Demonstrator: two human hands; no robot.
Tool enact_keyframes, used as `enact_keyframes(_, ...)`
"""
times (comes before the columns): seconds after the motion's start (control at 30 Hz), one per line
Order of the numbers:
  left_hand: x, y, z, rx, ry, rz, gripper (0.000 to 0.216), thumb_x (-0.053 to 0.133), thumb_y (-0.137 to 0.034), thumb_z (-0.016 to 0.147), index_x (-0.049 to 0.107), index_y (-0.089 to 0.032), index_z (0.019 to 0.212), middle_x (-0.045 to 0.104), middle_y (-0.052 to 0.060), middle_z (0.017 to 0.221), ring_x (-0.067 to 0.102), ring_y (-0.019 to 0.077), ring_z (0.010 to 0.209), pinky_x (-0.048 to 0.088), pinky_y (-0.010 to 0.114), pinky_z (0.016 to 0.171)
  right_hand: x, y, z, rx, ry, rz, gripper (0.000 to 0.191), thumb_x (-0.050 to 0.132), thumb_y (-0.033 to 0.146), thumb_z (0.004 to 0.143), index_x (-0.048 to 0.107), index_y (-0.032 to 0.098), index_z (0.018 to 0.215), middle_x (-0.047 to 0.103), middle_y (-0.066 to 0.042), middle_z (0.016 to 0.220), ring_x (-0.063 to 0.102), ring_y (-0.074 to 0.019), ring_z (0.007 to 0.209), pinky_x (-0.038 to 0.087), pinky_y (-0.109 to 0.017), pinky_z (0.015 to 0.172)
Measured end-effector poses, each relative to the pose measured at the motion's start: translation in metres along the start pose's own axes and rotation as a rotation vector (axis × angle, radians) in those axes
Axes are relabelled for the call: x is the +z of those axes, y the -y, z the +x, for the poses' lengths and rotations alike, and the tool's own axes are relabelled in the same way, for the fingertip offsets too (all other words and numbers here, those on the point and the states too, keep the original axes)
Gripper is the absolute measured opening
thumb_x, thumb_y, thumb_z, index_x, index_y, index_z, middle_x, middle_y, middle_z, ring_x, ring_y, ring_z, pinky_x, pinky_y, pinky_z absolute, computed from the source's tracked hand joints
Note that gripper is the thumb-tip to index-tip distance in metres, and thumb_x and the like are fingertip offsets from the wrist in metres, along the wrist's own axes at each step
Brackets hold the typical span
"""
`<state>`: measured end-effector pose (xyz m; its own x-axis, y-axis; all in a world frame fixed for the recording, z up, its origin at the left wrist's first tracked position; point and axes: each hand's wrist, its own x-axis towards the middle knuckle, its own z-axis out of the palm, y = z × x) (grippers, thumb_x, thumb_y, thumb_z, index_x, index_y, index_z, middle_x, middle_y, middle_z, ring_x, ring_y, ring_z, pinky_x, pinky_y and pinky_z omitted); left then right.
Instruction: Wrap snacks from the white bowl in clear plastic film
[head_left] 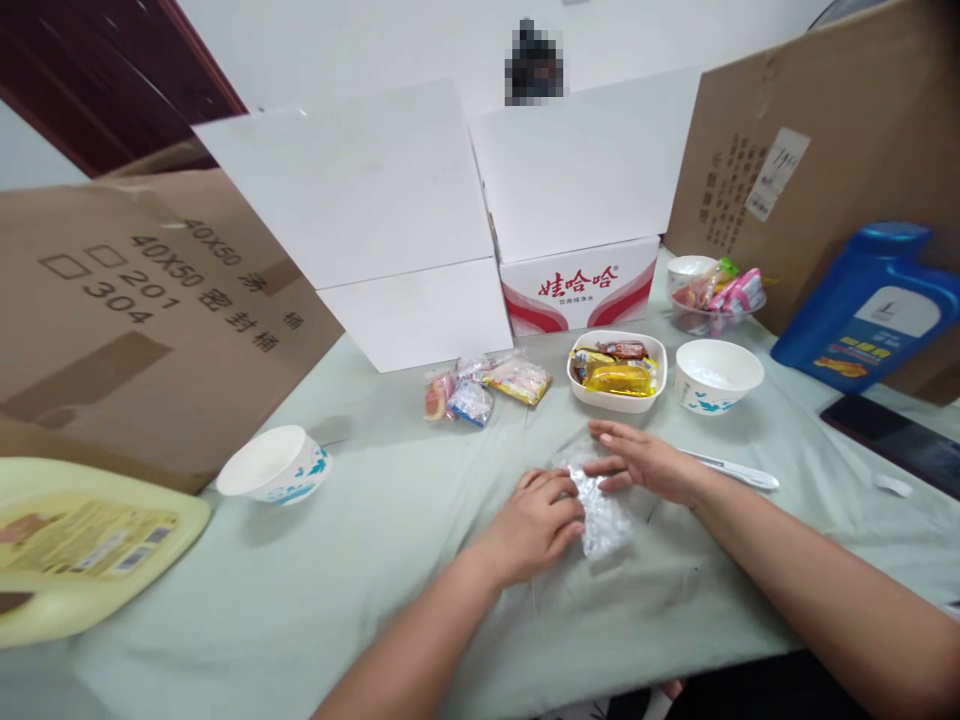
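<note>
A clear crinkled plastic bag (606,525) with shiny, whitish see-through contents lies on the cloth in front of me; I cannot make out what is inside. My left hand (531,525) is at the bag's left edge, palm down, its fingers bent and closed on the plastic. From the right, my right hand (641,465) reaches over the bag's upper part with fingers apart, some of them touching it. Just behind my right wrist lies a white-handled knife or cutter (739,472), partly hidden by the forearm.
Behind the hands are wrapped snacks (480,390), a white dish (622,403) of packets, paper bowls (716,385) (274,470) and a clear candy bowl (712,315). Cartons (420,310) wall the back and sides. A blue bottle (862,310), a phone (892,435) and a yellow jug (172,510) stand outward.
</note>
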<state>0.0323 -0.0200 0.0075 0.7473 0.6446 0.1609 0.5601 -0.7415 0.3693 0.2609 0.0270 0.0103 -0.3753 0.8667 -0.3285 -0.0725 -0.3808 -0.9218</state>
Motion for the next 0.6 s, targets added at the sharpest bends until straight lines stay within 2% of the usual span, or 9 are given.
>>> enact_keyframes(0.07,-0.001,0.006,0.000,-0.021,-0.031,-0.001,0.017,0.051,-0.026,0.095,0.067,-0.022,0.099,0.065,0.007,0.111,0.049,0.0243,0.125,0.036,0.043,0.106,-0.004,0.006,-0.006,-0.132,-0.093,-0.274,0.063,0.065,0.052,0.081,0.046,0.024,0.134,0.045,-0.014,0.140,0.065,-0.0242,0.098,0.058,-0.040,0.075)
enact_keyframes(0.1,-0.002,0.009,-0.001,-0.027,-0.047,-0.005,0.016,0.051,-0.024,0.095,0.067,-0.022,0.097,0.065,0.007,0.110,0.050,0.0241,0.124,0.036,0.042,0.106,-0.005,0.010,-0.010,-0.241,-0.092,-0.448,0.062,0.066,0.052,0.080,0.050,0.022,0.132,0.049,-0.015,0.136,0.063,-0.0248,0.099,0.056,-0.040,0.077)
enact_keyframes(0.13,-0.004,0.012,-0.001,-0.033,-0.059,-0.011,0.016,0.052,-0.022,0.094,0.067,-0.021,0.097,0.066,0.007,0.109,0.050,0.0239,0.123,0.037,0.042,0.106,-0.005,0.012,-0.015,-0.368,-0.041,-0.624,0.060,0.067,0.052,0.079,0.055,0.021,0.128,0.053,-0.014,0.131,0.061,-0.0254,0.102,0.055,-0.041,0.082)
enact_keyframes(0.2,-0.005,0.017,-0.002,-0.048,-0.081,-0.022,0.016,0.052,-0.018,0.093,0.067,-0.022,0.097,0.066,0.006,0.110,0.052,0.0234,0.122,0.038,0.042,0.106,0.002,0.014,-0.026,-0.603,0.167,-0.932,0.052,0.072,0.047,0.077,0.062,0.021,0.121,0.058,-0.013,0.126,0.056,-0.0261,0.111,0.049,-0.042,0.093)
enact_keyframes(0.27,-0.004,0.022,-0.002,-0.052,-0.104,-0.033,0.016,0.053,-0.015,0.091,0.067,-0.022,0.097,0.066,0.006,0.111,0.053,0.0232,0.121,0.040,0.042,0.105,0.013,0.011,-0.033,-0.718,0.338,-1.178,0.046,0.075,0.039,0.076,0.065,0.021,0.117,0.061,-0.012,0.122,0.053,-0.0267,0.115,0.043,-0.043,0.098)
enact_keyframes(0.3,-0.003,0.024,-0.002,-0.050,-0.117,-0.038,0.017,0.053,-0.014,0.090,0.066,-0.022,0.096,0.066,0.006,0.112,0.053,0.0233,0.121,0.040,0.042,0.105,0.019,0.008,-0.034,-0.728,0.368,-1.287,0.040,0.075,0.034,0.078,0.066,0.020,0.114,0.064,-0.012,0.118,0.054,-0.0268,0.113,0.043,-0.043,0.097)
enact_keyframes(0.4,-0.002,0.026,-0.002,-0.038,-0.142,-0.055,0.019,0.052,-0.010,0.088,0.066,-0.022,0.095,0.066,0.006,0.113,0.054,0.0238,0.121,0.043,0.043,0.104,0.034,-0.003,-0.033,-0.692,0.347,-1.528,0.012,0.062,0.020,0.087,0.069,0.016,0.095,0.069,-0.010,0.099,0.059,-0.0247,0.099,0.045,-0.040,0.089)
enact_keyframes(0.47,-0.002,0.024,-0.002,-0.007,-0.132,-0.081,0.019,0.052,-0.009,0.088,0.065,-0.022,0.095,0.066,0.006,0.114,0.055,0.0232,0.122,0.043,0.042,0.103,0.037,-0.005,-0.035,-0.687,0.358,-1.575,0.016,0.053,0.014,0.089,0.068,0.016,0.087,0.070,-0.009,0.089,0.062,-0.0222,0.091,0.045,-0.036,0.083)
enact_keyframes(0.6,-0.004,0.021,-0.001,0.104,-0.059,-0.165,0.019,0.053,-0.008,0.085,0.063,-0.021,0.094,0.066,0.006,0.116,0.054,0.0211,0.123,0.043,0.038,0.106,0.031,0.005,-0.043,-0.625,0.403,-1.464,0.019,0.049,0.013,0.089,0.067,0.018,0.088,0.071,-0.006,0.083,0.064,-0.0172,0.077,0.043,-0.027,0.070)
